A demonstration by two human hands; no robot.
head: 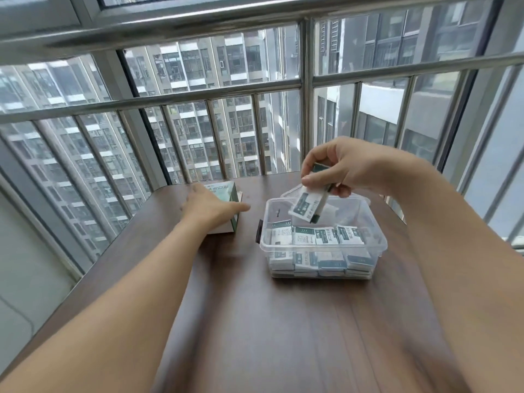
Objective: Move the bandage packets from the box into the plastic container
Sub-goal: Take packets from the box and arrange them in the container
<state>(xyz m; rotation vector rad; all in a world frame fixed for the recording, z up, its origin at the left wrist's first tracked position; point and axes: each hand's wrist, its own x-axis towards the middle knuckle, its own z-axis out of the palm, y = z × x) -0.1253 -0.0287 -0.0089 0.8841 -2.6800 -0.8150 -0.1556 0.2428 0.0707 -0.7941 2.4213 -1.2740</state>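
Pinching a small stack of bandage packets (pixel 309 204) in the right hand (pixel 344 165), long axis tilting down toward the clear plastic container (pixel 378 245) directly beneath, while resting the flat, relaxed left hand (pixel 211 207) on the green box (pixel 225 190) on the worktop (pixel 255 321).

Print on box (pixel 225 191) and packets (pixel 307 207) is unreadable

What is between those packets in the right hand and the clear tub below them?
Nothing visible. The right hand pinches a small stack of bandage packets right above the open plastic container. Its lid lies behind, off the opening. Only packets already inside wait below, leaving space.
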